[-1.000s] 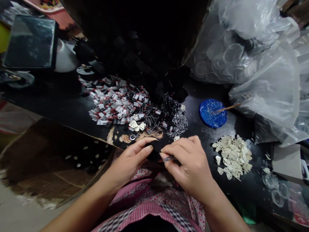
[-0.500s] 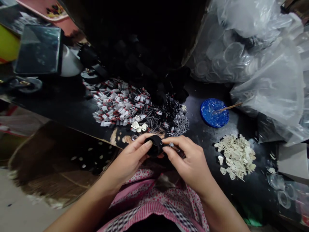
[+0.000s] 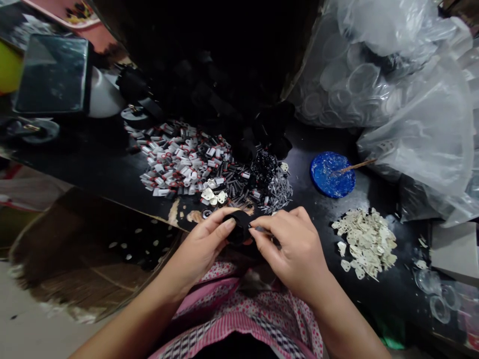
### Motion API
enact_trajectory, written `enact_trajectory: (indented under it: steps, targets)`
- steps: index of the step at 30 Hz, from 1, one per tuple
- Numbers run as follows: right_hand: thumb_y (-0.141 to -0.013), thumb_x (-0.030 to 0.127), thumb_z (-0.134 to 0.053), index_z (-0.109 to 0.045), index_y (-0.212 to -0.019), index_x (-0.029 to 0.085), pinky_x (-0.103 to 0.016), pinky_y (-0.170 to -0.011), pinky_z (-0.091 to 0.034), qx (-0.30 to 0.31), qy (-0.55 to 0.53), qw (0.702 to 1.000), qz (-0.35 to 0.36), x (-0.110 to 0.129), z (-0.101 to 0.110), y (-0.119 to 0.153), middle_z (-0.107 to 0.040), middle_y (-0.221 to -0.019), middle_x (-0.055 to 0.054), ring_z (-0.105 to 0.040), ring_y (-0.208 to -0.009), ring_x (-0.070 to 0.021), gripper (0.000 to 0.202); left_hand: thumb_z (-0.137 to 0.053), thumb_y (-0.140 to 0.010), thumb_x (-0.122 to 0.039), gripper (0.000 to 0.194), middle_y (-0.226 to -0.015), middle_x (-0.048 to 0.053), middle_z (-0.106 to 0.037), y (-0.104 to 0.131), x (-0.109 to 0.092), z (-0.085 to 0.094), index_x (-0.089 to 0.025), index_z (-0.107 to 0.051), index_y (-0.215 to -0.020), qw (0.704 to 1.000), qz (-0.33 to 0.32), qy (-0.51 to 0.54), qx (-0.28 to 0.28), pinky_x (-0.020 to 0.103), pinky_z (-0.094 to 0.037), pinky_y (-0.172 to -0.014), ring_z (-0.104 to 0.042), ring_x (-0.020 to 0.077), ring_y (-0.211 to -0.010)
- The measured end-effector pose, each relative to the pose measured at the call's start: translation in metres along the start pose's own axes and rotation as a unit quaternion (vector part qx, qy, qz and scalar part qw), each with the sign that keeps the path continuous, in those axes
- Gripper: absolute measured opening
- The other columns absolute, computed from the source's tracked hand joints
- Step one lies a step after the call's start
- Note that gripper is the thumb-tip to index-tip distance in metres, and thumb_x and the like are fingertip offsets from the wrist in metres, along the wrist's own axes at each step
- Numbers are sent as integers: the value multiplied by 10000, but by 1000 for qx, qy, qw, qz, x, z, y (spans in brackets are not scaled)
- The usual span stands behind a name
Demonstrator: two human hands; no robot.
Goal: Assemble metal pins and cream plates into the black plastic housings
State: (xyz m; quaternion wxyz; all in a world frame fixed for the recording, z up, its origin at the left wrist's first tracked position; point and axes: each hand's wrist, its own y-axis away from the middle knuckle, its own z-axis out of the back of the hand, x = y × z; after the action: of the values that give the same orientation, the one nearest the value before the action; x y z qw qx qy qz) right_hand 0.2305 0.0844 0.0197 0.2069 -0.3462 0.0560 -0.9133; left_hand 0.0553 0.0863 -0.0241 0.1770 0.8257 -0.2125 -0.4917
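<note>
My left hand (image 3: 213, 233) is closed round a black round plastic housing (image 3: 239, 225), its thumb pressed inside the open rim. Close to the housing's right side is my right hand (image 3: 290, 244), thumb and forefinger pinched on a small grey and black part (image 3: 264, 230). Fingers cover most of that part, so its exact kind is hidden. Just beyond the hands lie a heap of white sleeves with red rings (image 3: 187, 159), dark coil springs (image 3: 235, 182) and a pile of small grey pins (image 3: 279, 187).
At the right, a blue lid of grease (image 3: 331, 174) holds a wooden stick (image 3: 357, 166), with a pile of cream plates (image 3: 368, 242) nearer me. Clear plastic bags (image 3: 348, 85) stand behind. A dark-screened device (image 3: 52, 75) is at far left; black housings (image 3: 269, 127) lie mid-back.
My right fingers have shifted slightly on the small part and now cover more of it. The left hand keeps its hold on the black housing.
</note>
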Motion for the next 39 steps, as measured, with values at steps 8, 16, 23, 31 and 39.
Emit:
enact_trajectory:
  steps: [8,16,23,31,39]
  targets:
    - [-971,152,-562,-718,-923,157,-331,-703,-332,11,21,999,36,-4,1,3,-710,-728,7,-605,-644,-133,163,-846,-752,-389,233,-984,20,-784,-1,6,5,-249,-809,-935,1000,5,-29,-4,200,-540,-801,-697,178,-928]
    - [-999,202,-537,-680,-1191,175,-346,-722,-397,19,19,1000,-9,-6,0,6,-760,-926,-27,-669,-766,-165,241,-842,-765,-369,224,-900,15,-783,-4,-1,-2,-244,-799,-946,999,12,12,-33,215,-594,-702,-723,172,-791]
    - [-897,96,-583,-608,-1221,184,-370,-925,-531,177,-79,974,-121,-3,14,-1,-657,-1196,-85,-650,-1060,-219,337,-817,-801,-340,185,-894,-2,-786,-3,-5,13,-264,-783,-965,999,-17,7,-45,219,-606,-726,-736,161,-758]
    - [-931,187,-570,-671,-1167,224,-348,-889,-551,182,-124,965,-139,-2,17,-4,-732,-1087,-31,-692,-958,-196,259,-819,-793,-362,165,-806,-11,-774,2,-8,14,-259,-786,-917,1000,-3,-22,-8,173,-572,-744,-720,136,-724]
    - [-976,313,-581,-683,-1106,202,-374,-868,-530,221,-72,960,-155,2,21,-2,-736,-1066,-67,-698,-963,-237,199,-749,-853,-381,168,-923,-4,-790,2,-6,13,-279,-774,-984,996,11,-93,0,217,-558,-788,-731,183,-857]
